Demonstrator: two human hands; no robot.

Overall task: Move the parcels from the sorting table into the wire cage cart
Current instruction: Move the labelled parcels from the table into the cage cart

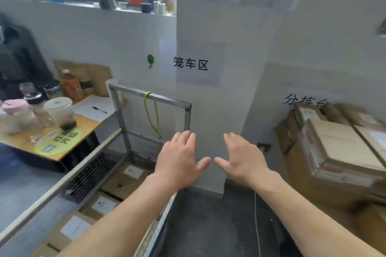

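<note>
Left grip (179,160): released; the fingers are held straight and close together, palm down, and nothing is grasped. It is seen just below the middle of the view.
Right grip (243,158): released in the same way, flat and holding nothing, at 3 o'clock of the left one. The two thumb tips are pointed at each other, near but apart.
Wire cage cart (152,96): found at 7 to 8 o'clock, steel-framed with mesh walls. The left forearm is stretched over its 3 o'clock wall.
Parcels in the cart (125,179): several brown boxes with white labels are laid flat on its floor.
Stacked parcels (342,148): brown cartons are piled at 3 to 4 o'clock, blurred; the counter under them cannot be made out.
Green cord (151,115): looped over the cart's far top rail and hung down inside.
Wall sign (190,63): three black characters are printed on the pillar at 12 o'clock of the hands.
Side counter (87,125): set at 9 o'clock and loaded with cups, jars, an orange bottle (71,85), and a pen (99,109) on white paper.
</note>
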